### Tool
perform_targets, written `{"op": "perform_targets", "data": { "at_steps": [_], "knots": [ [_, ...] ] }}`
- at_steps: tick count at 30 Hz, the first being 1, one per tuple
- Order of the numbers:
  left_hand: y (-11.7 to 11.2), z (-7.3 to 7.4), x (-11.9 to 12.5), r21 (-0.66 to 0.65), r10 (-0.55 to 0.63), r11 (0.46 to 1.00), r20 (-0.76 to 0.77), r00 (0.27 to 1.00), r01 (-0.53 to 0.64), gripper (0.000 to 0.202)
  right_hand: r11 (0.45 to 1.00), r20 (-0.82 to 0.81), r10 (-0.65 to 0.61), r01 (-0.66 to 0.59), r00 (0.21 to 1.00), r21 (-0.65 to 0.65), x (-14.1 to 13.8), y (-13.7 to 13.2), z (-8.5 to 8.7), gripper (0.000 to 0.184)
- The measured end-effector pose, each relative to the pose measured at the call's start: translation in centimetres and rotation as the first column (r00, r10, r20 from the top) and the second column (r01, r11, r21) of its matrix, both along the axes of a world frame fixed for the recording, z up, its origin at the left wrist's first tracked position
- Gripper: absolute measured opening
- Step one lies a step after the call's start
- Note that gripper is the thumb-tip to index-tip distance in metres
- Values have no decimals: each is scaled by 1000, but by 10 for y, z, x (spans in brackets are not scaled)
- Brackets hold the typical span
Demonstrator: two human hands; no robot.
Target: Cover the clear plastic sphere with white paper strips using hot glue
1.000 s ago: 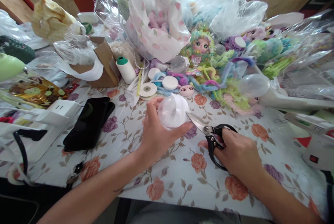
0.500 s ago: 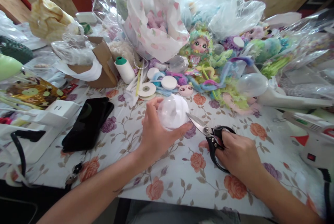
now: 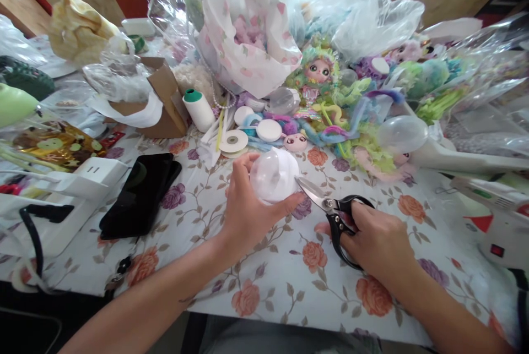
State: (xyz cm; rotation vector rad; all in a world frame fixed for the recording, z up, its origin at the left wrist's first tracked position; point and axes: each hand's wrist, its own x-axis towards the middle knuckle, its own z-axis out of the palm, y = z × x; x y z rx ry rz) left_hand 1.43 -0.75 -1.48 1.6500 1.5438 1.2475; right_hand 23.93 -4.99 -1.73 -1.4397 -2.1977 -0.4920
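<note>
My left hand (image 3: pixel 252 200) is wrapped round a clear plastic ball (image 3: pixel 264 178) that has a white band or cap on its right side. In my right hand (image 3: pixel 372 233) is a pair of scissors (image 3: pixel 330 206) with black handles. The blades point up and left, and their tip meets the right edge of the ball, near my left thumb. Whether the tip presses into the white part I cannot tell. Just beyond the ball lie a pink doll face (image 3: pixel 295 142), a white disc (image 3: pixel 269 130) and a ribbon spool (image 3: pixel 233 142).
Two black phones (image 3: pixel 136 194) lie left, beside a white power strip (image 3: pixel 53 200). Behind them stand a cardboard box (image 3: pixel 165 101) and a thread cone (image 3: pixel 198 109). A green-haired doll (image 3: pixel 318 70), plastic bags (image 3: pixel 355 18) and a glue gun (image 3: pixel 496 216) are farther back and right.
Almost nothing differs. The scissors and ball keep their positions against each other, while the whole view has shifted very slightly.
</note>
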Motion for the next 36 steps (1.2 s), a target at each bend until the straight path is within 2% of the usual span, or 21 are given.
{"op": "perform_targets", "data": {
  "at_steps": [11, 22, 28, 30, 32, 34, 36],
  "knots": [
    [-2, 1, -1, -9, -6, 1000, 9, 1000, 6, 84, 999, 19, -3, 2, 1000, 39, 0, -1, -1, 28],
    [0, 0, 1, -30, -5, 1000, 7, 1000, 5, 85, 999, -18, 33, -33, 999, -31, 1, -1, 4, 22],
    [2, 2, -3, -44, -10, 999, 43, 999, 12, 84, 992, -124, -73, 60, 990, -108, 1, 0, 1, 33],
    [4, 2, -4, -44, -55, 997, 123, 991, 61, 82, 979, -180, -142, 111, 973, -173, 3, 0, 0, 37],
    [7, 3, -6, -56, -152, 983, 270, 951, 173, 77, 948, -250, -211, 135, 945, -287, 6, 1, 0, 37],
    [10, 4, -7, -98, -239, 946, 439, 866, 310, 72, 901, -320, -269, 120, 909, -417, 8, 2, 1, 35],
    [12, 6, -7, -142, -272, 897, 568, 776, 419, 67, 861, -376, -311, 92, 873, -500, 9, 4, 2, 37]
  ]
}}
